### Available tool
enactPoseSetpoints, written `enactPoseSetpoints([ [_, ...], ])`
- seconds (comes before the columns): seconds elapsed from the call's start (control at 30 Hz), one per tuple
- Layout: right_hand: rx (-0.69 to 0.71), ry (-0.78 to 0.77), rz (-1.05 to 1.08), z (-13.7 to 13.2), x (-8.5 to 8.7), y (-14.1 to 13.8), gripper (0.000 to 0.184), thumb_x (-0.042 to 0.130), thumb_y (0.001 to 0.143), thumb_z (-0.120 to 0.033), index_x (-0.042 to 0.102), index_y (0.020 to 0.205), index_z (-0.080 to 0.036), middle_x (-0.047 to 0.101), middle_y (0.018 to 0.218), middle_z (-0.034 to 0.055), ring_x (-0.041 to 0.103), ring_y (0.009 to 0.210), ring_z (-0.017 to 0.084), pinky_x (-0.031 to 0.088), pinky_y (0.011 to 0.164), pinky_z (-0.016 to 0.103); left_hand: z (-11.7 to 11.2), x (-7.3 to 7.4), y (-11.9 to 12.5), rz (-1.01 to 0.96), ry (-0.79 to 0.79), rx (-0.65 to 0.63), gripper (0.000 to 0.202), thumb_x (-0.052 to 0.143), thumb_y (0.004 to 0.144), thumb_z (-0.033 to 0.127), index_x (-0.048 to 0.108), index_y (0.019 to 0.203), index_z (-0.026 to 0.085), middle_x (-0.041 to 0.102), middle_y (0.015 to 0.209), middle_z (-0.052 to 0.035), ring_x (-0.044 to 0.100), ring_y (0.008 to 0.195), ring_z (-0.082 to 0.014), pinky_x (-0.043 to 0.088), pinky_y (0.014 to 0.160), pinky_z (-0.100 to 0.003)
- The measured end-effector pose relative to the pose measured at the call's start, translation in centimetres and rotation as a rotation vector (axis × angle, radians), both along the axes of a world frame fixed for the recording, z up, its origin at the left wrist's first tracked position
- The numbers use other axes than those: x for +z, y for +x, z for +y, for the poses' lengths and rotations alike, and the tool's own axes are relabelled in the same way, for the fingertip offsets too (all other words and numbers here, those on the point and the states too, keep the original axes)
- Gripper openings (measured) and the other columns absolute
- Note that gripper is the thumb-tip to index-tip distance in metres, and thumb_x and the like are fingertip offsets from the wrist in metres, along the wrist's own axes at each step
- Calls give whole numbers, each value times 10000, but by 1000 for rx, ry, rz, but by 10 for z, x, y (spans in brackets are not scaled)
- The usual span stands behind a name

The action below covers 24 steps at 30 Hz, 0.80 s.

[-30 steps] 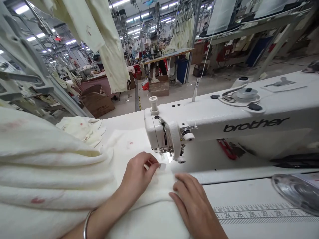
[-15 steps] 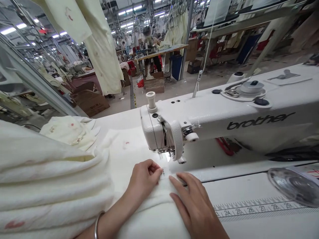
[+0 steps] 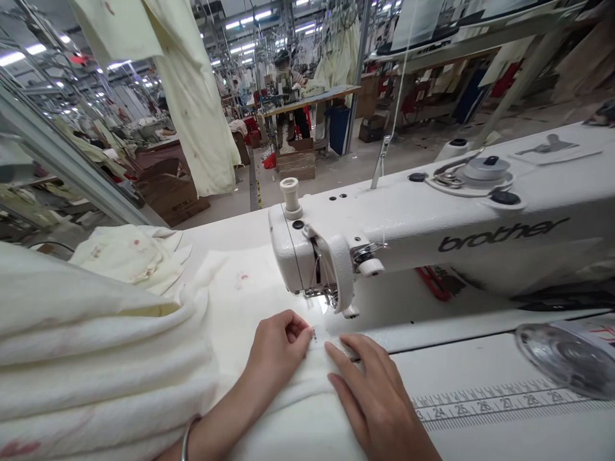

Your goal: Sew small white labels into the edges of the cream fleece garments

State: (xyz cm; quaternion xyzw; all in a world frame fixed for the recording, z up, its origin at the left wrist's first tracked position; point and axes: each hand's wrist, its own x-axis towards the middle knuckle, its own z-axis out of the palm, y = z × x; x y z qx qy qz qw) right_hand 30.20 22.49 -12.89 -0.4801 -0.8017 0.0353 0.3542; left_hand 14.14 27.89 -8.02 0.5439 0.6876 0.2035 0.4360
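Cream fabric [image 3: 240, 320] with faint reddish marks spreads across the sewing machine bed and bunches in folds on the left. My left hand [image 3: 278, 346], with a bangle at the wrist, pinches thumb and forefinger together on a small white label [image 3: 315, 334] with dark print, just in front of the needle area. To its right, my right hand [image 3: 375, 390] rests with fingers apart, its fingertips on the fabric's edge. Above both hands is the white head of the sewing machine [image 3: 307, 256]. The needle tip is too small to make out.
A clear round dish [image 3: 567, 358] sits at the right, by a printed ruler scale [image 3: 494, 404]. Red-handled snips [image 3: 434, 283] lie behind the machine arm. Cream garment pieces [image 3: 192, 121] hang at upper left. Further back, a person [image 3: 288, 83] is at another workstation.
The hands keep nearly the same place at the label. The folded fabric on the left sits slightly lower in view, and the hanging pieces have shifted a little.
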Motion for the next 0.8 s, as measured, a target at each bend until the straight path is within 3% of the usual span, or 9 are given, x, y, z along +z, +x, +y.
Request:
enactPoseSetpoints([
  [0.13, 1, 9, 9, 0, -2, -1, 277, 466, 935, -136, 547, 1200, -125, 493, 1182, 164, 457, 1146, 288, 446, 906, 448, -2, 1, -3, 117, 111, -95, 127, 558, 798, 265, 617, 761, 159, 627, 680, -3, 559, 596, -126, 459, 602, -253],
  [0.23, 6, 30, 29, 0, -3, -2, 267, 460, 934, -134, 560, 1181, -111, 495, 1178, 163, 462, 1134, 300, 435, 899, 446, -11, 8, -14, 268, 320, -236, 220, 562, 826, 211, 587, 1037, 155, 644, 930, -49, 595, 621, -128, 530, 651, -307],
  [0.33, 10, 60, 20, 2, -1, -1, 256, 454, 932, -134, 575, 1154, -97, 496, 1169, 168, 471, 1114, 309, 437, 875, 441, -25, 19, -25, 401, 550, -440, 313, 465, 885, 145, 524, 1191, 173, 586, 1158, -106, 641, 928, -182, 568, 806, -346],
  [0.43, 22, 79, -20, 4, 4, 0, 257, 445, 933, -142, 572, 1147, -77, 493, 1149, 176, 474, 1089, 309, 443, 857, 438, -38, 23, -32, 466, 632, -739, 405, 380, 919, 100, 434, 1317, 152, 506, 1340, -119, 490, 1242, -182, 486, 1005, -323],
  [0.53, 25, 77, -36, 5, 8, 1, 258, 420, 940, -144, 571, 1138, -75, 492, 1132, 171, 472, 1070, 297, 449, 846, 434, -42, 17, -36, 560, 687, -931, 502, 312, 902, 14, 320, 1397, 93, 420, 1433, -132, 370, 1343, -197, 441, 1046, -333],
  [0.7, 26, 67, -31, 6, 9, 1, 257, 402, 944, -145, 578, 1119, -82, 491, 1113, 164, 468, 1057, 283, 461, 822, 421, -39, 1, -40, 648, 809, -967, 472, 290, 897, 7, 361, 1363, 29, 437, 1405, -180, 365, 1338, -237, 438, 1039, -358],
  [0.8, 30, 69, -30, 6, 8, 0, 256, 408, 943, -143, 578, 1121, -76, 490, 1113, 167, 467, 1054, 283, 460, 824, 423, -38, -1, -40, 669, 833, -950, 478, 283, 891, 6, 365, 1362, 33, 447, 1397, -182, 382, 1327, -230, 445, 1032, -350],
])
